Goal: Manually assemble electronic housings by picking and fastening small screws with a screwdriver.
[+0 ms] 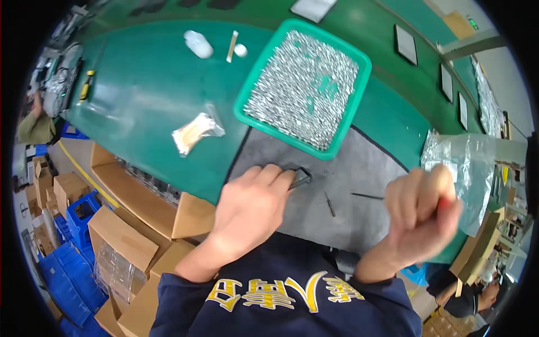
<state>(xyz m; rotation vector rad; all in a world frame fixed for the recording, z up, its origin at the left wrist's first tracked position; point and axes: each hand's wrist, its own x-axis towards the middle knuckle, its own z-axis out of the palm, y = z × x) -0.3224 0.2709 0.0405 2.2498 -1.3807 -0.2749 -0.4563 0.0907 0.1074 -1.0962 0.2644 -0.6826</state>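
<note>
My left hand is closed over a small black frame-like part, pinned against the grey mat; the fingers hide most of it. Held up on the right is my right hand, slightly blurred, its fingers curled round a screwdriver. The tool's thin dark shaft points left toward the mat's middle, and a bit of red shows at the thumb. Between the hands a short, slim dark metal piece lies on the mat. Beyond them a green tray holds a mass of small silvery metal pieces.
On the green table lie a bag of cotton swabs, a white bottle, a small round white item and a yellow-black tube. A clear plastic bag sits right. Cardboard boxes and blue crates stand lower left.
</note>
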